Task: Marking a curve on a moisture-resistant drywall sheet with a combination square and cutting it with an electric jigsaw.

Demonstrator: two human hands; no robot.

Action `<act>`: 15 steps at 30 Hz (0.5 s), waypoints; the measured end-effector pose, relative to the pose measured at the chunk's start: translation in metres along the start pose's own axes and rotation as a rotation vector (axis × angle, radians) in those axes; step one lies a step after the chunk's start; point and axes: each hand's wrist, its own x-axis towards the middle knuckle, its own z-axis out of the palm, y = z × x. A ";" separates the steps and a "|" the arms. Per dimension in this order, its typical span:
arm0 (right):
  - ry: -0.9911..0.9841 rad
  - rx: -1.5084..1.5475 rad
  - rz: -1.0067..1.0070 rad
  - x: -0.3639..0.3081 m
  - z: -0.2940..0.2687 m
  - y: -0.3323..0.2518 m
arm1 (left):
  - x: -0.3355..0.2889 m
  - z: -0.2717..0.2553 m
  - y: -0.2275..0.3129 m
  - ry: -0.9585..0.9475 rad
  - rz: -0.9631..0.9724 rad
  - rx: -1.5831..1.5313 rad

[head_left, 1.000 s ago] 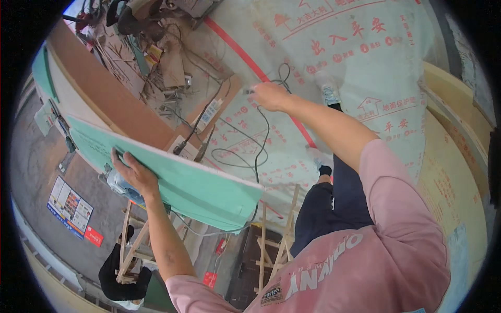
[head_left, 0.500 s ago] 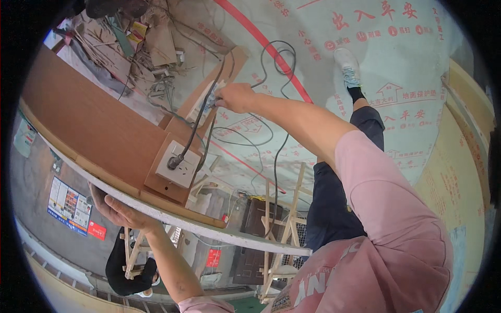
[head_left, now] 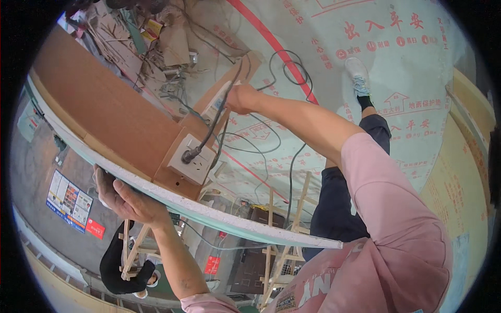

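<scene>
Steadying the plasterboard (head_left: 209,210) alongside the wooden frame (head_left: 104,112) seems the step; open left hand (head_left: 124,197) is bracing it; right hand (head_left: 244,99) is sitting by the white strip (head_left: 213,108), can't tell its grip; next move's probably needing steady support.

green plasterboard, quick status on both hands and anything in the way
Left hand open against green plasterboard, below its pale edge. Right hand at brown wooden strip, grip partly hidden. Black power cable running close past right hand.
</scene>
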 end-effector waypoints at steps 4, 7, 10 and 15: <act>-0.052 0.078 0.109 -0.003 -0.004 -0.021 | 0.000 -0.006 0.001 0.029 -0.030 -0.044; 0.031 0.025 0.047 0.012 0.020 -0.006 | 0.001 -0.009 0.002 0.024 -0.054 0.005; 0.242 -0.077 -0.160 0.003 0.027 0.010 | 0.001 0.007 0.008 0.065 -0.073 -0.020; 0.438 -0.058 -0.179 -0.079 -0.028 -0.042 | -0.002 -0.010 0.017 0.091 -0.143 0.194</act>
